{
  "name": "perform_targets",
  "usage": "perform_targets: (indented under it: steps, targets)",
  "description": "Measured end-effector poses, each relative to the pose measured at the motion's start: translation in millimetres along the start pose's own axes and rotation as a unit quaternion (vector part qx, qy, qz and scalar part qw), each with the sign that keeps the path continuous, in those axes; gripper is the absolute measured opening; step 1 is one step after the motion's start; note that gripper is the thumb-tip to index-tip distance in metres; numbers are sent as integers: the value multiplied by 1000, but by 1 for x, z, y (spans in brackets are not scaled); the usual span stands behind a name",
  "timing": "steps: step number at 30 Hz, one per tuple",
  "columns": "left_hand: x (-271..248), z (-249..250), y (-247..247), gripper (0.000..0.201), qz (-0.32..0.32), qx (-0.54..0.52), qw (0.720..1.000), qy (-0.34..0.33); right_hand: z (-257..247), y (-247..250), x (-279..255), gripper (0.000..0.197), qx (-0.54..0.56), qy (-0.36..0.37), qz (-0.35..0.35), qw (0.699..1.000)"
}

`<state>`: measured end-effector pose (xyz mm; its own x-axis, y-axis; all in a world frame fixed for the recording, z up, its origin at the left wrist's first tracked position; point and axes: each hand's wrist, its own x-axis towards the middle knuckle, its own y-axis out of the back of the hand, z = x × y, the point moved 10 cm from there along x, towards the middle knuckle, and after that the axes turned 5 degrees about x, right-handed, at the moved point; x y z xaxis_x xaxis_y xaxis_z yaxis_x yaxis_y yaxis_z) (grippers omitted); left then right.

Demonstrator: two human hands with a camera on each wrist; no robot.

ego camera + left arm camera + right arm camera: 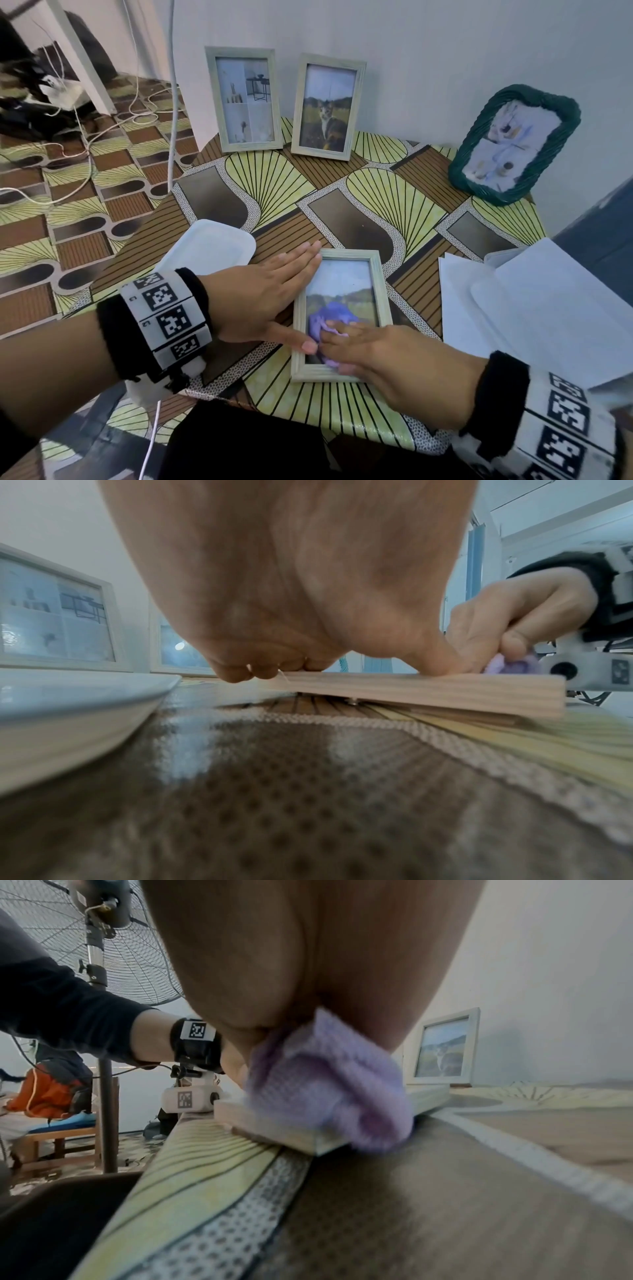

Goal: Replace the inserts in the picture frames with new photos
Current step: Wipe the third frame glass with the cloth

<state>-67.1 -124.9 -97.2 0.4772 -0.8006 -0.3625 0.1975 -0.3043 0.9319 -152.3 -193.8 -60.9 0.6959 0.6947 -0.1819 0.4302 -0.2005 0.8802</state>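
Note:
A pale wooden picture frame [346, 254] lies face up on the patterned table [274, 178], near its front edge. It holds a landscape photo. My left hand [291, 294] lies flat on the frame's left rail with its fingers straight and the thumb on the lower glass. My right hand [376, 353] grips a purple cloth [329, 315] and presses it on the lower part of the glass. The right wrist view shows the cloth [329, 1085] bunched under the palm, hanging over the frame's corner [274, 1123]. In the left wrist view the frame's edge [428, 693] is tilted slightly off the table.
Two pale frames [245, 99] [327, 109] stand against the back wall, and a green woven frame [513, 144] at the back right. A white tray [209, 250] lies left of my hands and white sheets [513, 308] to the right. Cables run over the floor at left.

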Motion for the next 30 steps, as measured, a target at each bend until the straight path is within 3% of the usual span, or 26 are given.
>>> perform_targets:
  steps: [4, 8, 17, 30]
  targets:
    - [0, 0, 0, 121, -5, -6, 1000, -1, 9, 4, -20, 22, -32, -50, -14, 998]
    - [0, 0, -2, 120, -12, -19, 1000, -1, 12, 3, -28, 38, -69, -85, -42, 993]
    - [0, 3, 2, 122, -12, -47, 999, -2, 40, 20, 2, 18, -132, -138, -20, 981]
    - [2, 0, 1, 125, -25, -85, 996, 5, 59, 45, 49, 21, -105, -162, -10, 981]
